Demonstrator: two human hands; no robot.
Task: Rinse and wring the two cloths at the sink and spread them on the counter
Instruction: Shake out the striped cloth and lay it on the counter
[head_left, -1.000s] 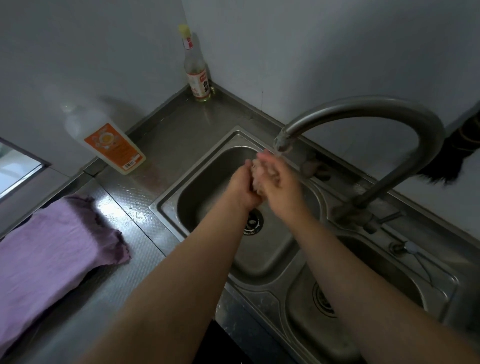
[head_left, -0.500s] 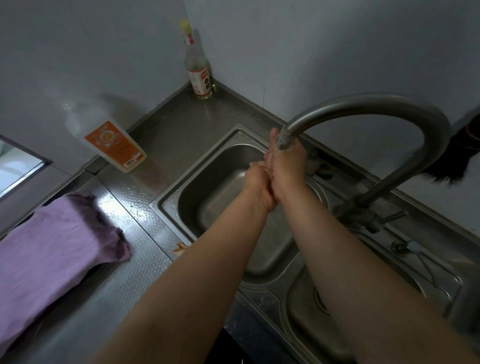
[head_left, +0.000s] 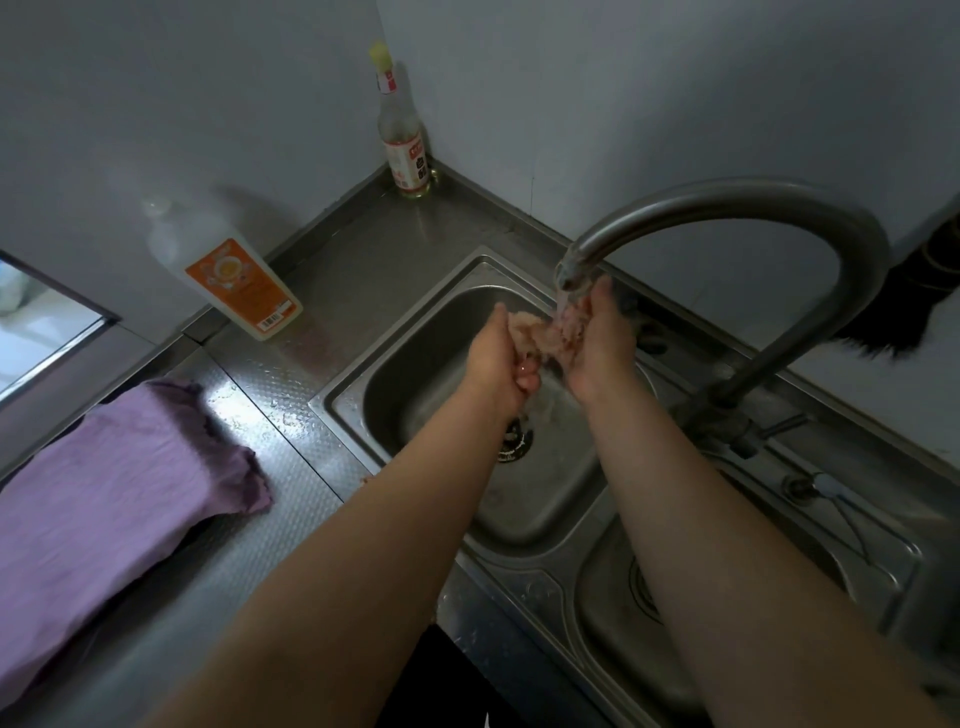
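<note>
1. Rinsing a small pinkish cloth (head_left: 540, 338) under the running stream at the faucet spout (head_left: 574, 270), above the left basin of the sink (head_left: 415, 374).
2. Left hand (head_left: 498, 364): grip curling round the cloth's near end, thumb tucked below. Right hand (head_left: 597, 343): grip cupping and pinching the far end, fingertips just under the spout.
3. Second cloth, the purple cloth (head_left: 109, 499), lying spread on the surface (head_left: 291, 447) to the left, well apart from the sink; probably already dealt with, so roughly halfway along.
4. Risks, as judgement: holding the bundle so close under the spout and splashing onto the surface or the forearms; loosening either grip and dropping the cloth toward the drain (head_left: 514, 441); wringing weakly and carrying a dripping cloth across to the already beaded steel.
5. Surface: embossed stainless steel, dotted with water drops beside the basin rim.
6. Room: grey walls meeting in a corner; a tall clear bottle with yellow cap (head_left: 402, 140) standing in that corner; an orange-labelled bottle (head_left: 234, 275) leaning against the left wall; a dark brush (head_left: 893, 322) at the right edge.
</note>
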